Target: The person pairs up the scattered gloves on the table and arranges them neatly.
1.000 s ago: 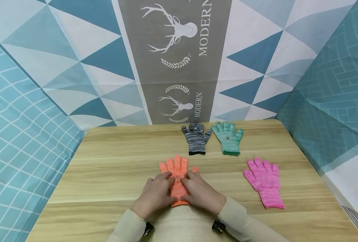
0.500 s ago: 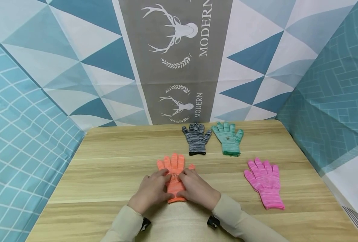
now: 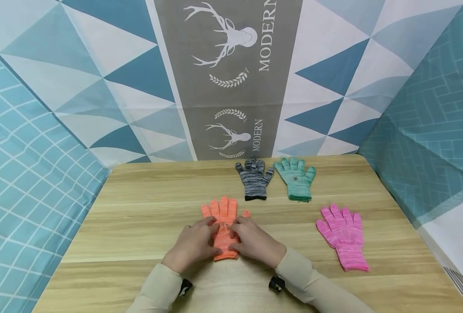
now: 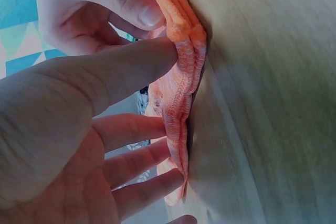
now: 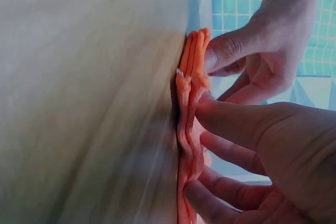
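Note:
In the head view an orange knit glove [image 3: 225, 248] lies flat near the middle of the table, fingers pointing away and cuff toward me. My left hand [image 3: 194, 244] rests on its left side, and my right hand [image 3: 258, 244] on its right. In the left wrist view the glove [image 4: 176, 77] shows its layered edge close to the tabletop, with my left thumb near the cuff and extended fingers touching farther along. The right wrist view shows my right thumb and fingers similarly along the glove's wavy edge [image 5: 190, 129]. The palm fabric is slightly bunched between the hands.
A dark grey glove [image 3: 254, 179] and a green glove [image 3: 297, 180] lie side by side at the back of the wooden table [image 3: 145, 217]. To the right lies a pink glove [image 3: 342, 237]. Patterned cloth [image 3: 231, 87] hangs behind the table.
Both hands and the orange glove have shifted slightly left and away from me. The bunched fabric in the glove's middle looks flatter. The other gloves have stayed in place.

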Demonstrator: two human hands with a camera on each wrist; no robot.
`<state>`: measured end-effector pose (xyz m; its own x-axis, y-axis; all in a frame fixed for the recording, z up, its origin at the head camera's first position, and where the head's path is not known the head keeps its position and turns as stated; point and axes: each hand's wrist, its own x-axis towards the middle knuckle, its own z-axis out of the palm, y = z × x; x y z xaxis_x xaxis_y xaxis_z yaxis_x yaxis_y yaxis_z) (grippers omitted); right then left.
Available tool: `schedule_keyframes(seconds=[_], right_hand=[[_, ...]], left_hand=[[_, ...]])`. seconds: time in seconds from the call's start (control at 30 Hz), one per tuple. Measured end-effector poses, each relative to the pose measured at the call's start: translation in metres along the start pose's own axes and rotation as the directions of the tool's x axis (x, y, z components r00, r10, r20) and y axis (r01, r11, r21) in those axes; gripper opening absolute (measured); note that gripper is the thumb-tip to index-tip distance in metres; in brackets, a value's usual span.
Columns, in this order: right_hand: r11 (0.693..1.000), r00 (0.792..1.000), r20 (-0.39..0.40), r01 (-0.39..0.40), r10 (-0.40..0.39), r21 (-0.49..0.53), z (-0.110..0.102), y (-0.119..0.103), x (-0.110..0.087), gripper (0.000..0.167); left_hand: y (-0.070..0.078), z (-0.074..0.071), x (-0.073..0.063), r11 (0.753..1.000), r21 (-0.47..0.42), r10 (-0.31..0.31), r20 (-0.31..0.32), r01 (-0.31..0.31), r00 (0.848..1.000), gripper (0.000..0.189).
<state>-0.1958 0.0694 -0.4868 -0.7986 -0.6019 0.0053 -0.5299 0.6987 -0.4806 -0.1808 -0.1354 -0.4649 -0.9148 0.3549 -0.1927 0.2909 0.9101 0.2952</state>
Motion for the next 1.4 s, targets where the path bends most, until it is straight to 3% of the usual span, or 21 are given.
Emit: schedule_keyframes(seconds=[0.27,0.63,0.77,0.9,1.1,1.23,1.4], right_hand=[[0.994,1.000,-0.021,0.017,-0.015,0.112,-0.002,0.006,0.010,0.013],[0.997,0.998,-0.058,0.029,-0.025,0.071,0.002,0.000,0.031,0.019],[0.999,0.999,-0.049,0.022,-0.020,0.027,0.003,-0.003,0.039,0.030],[0.998,0.998,-0.046,0.047,-0.049,-0.046,0.002,-0.006,0.048,0.031],[0.990,0.990,-0.096,0.090,-0.101,-0.108,0.004,-0.006,0.063,0.021],[0.988,0.990,-0.120,0.063,-0.080,-0.138,0.006,-0.008,0.070,0.014],[0.983,0.991,-0.124,0.025,-0.049,-0.185,0.005,-0.011,0.076,0.023]], left_hand=[[-0.006,-0.005,0.003,1.000,-0.012,-0.006,0.004,0.006,1.000,0.071],[-0.022,-0.014,0.013,1.000,0.016,-0.025,0.008,0.025,1.000,0.069],[-0.029,-0.017,0.020,0.999,0.018,-0.031,0.013,0.030,0.999,0.068],[-0.033,-0.020,0.026,0.999,0.029,-0.028,0.012,0.027,1.000,0.063],[-0.039,-0.023,0.037,0.998,0.057,-0.024,-0.005,0.024,1.000,0.027],[-0.041,-0.025,0.043,0.997,0.067,-0.030,-0.012,0.030,0.999,0.030],[-0.044,-0.029,0.052,0.997,0.068,-0.036,-0.020,0.037,0.999,0.031]])
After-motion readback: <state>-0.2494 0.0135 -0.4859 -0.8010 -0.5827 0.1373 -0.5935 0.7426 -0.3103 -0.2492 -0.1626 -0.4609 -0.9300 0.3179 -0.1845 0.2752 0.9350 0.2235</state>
